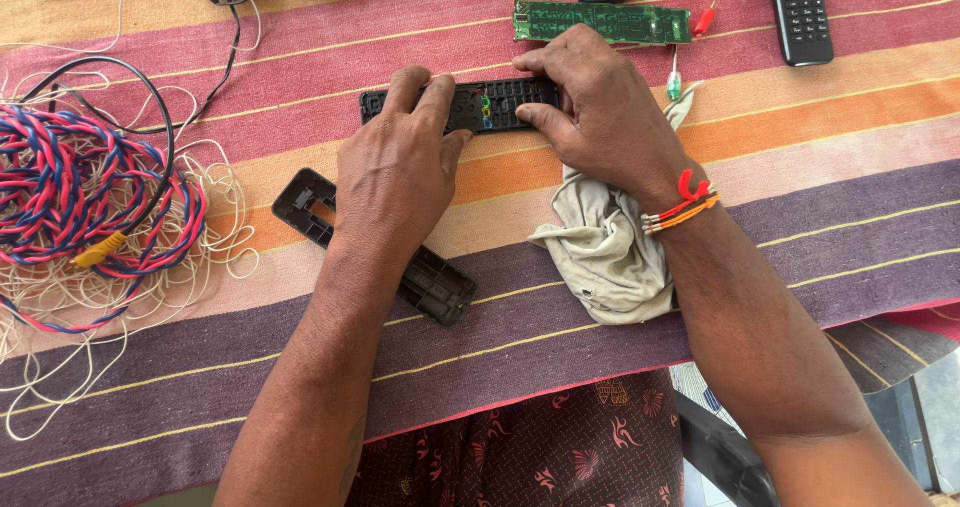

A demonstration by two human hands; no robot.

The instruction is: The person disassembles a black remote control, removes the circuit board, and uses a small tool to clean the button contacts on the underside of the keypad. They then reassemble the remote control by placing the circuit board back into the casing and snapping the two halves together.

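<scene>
Head view: a black remote-control front shell [470, 105] is held flat on the striped cloth [800, 227], near the far middle of the table, inner side up, with green and blue button pads visible at its centre. The left hand [395, 172] is laid over the shell's left end, fingers pressed on it; the right hand [600, 117] grips the right end between thumb and forefinger — both hands are closed on the same part. A red-and-orange thread band is worn at the right wrist. Just beyond the shell a green circuit board [602, 22] lies parallel to it. The black back cover [380, 252], battery bay exposed, lies diagonally beneath the left forearm. A crumpled grey rag [605, 257] is seen under the right wrist. At the left edge, a tangle of red-blue twisted wire [70, 182] rests on thin white wire. An intact black remote [800, 12] lies far right — well apart from the hands.
</scene>
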